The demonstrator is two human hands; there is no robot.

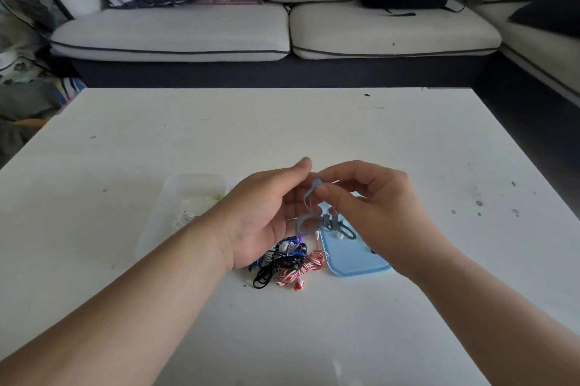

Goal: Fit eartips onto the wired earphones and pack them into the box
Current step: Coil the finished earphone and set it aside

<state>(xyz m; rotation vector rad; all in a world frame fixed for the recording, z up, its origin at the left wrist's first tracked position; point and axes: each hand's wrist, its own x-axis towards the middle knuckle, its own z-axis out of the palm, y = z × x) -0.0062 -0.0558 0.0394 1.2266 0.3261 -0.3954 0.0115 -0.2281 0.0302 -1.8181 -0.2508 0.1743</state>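
Forearms (157, 307) converge; right fingers (328, 194) pinch a grey earphone (310, 194), left fingers (298, 170) relaxed. Box (163, 197) left of them holds one set (188, 213); pile (282, 263) below looks unpacked.

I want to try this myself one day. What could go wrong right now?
1. The grey earphones dangle from the right hand just above the pile of other earphones, so the cords could snag and tangle together.
2. The right hand holds them only by a fingertip pinch, so they might slip and drop.
3. The left hand reaches out right beside the clear box, so its arm could bump it.
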